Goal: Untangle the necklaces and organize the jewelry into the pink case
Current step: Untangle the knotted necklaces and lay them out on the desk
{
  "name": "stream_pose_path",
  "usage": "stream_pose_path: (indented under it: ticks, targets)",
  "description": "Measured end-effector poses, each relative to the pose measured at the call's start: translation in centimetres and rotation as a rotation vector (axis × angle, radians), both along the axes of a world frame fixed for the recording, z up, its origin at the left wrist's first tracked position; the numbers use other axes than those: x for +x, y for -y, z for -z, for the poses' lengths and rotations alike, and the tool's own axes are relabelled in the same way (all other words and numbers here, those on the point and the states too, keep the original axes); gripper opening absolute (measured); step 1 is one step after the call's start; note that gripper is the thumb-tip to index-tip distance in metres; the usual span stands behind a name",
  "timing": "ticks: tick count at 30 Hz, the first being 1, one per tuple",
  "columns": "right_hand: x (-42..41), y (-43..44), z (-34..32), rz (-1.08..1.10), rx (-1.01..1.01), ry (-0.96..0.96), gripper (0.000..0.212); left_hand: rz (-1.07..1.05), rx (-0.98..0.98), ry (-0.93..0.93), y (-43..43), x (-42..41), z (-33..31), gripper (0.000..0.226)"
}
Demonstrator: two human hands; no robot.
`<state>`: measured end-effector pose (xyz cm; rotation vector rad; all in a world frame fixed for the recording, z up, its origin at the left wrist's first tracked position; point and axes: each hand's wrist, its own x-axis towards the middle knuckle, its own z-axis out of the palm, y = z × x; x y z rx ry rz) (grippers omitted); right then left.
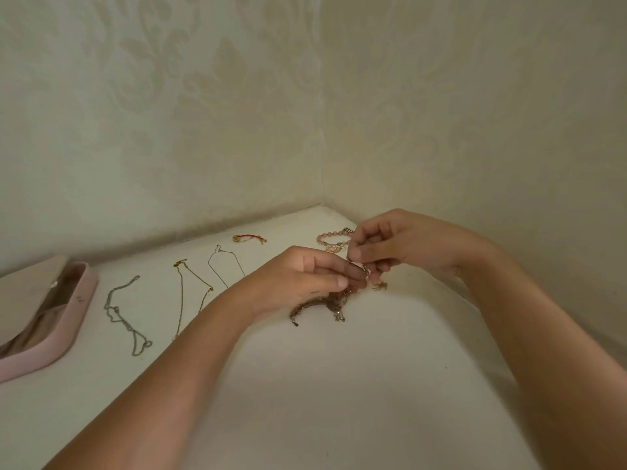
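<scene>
A tangled clump of chains (324,305) hangs from my two hands down to the white tabletop. My left hand (305,278) pinches its upper part, and my right hand (390,244) pinches a strand just above and to the right. Three necklaces lie stretched out to the left: a silver chain (124,315), a gold chain (190,290) and a thin wire-like one (222,268). The pink case (73,329) lies open at the far left edge. A small gold piece (380,285) rests below my right hand.
A red cord bracelet (249,238) and a pink bead bracelet (330,236) lie near the back corner. Patterned walls (322,130) meet just behind them. The white table (339,385) stretches toward me between my forearms.
</scene>
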<state>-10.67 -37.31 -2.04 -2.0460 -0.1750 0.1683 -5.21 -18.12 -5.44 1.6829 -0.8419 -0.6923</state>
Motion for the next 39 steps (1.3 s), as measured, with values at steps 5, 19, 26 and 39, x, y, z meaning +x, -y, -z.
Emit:
stream_pose_path:
  ticks: [5,19,26,39]
  targets:
    - [0.0,0.0,-0.3,0.034,0.283,0.03,0.023,-0.105,-0.092,-0.016,0.1,0.0,-0.2,0.014]
    - [0.1,-1.4,-0.4,0.07,0.584,0.029,0.017,-0.209,-0.193,-0.065,-0.6,0.0,-1.4,0.025]
    - [0.4,-0.5,-0.2,0.068,0.53,0.046,0.022,-0.304,-0.183,-0.062,-1.0,0.7,-1.4,0.01]
    - [1.1,-2.7,0.9,0.136,0.859,-0.172,0.016,-0.187,-0.234,-0.017,-1.4,1.0,-1.6,0.032]
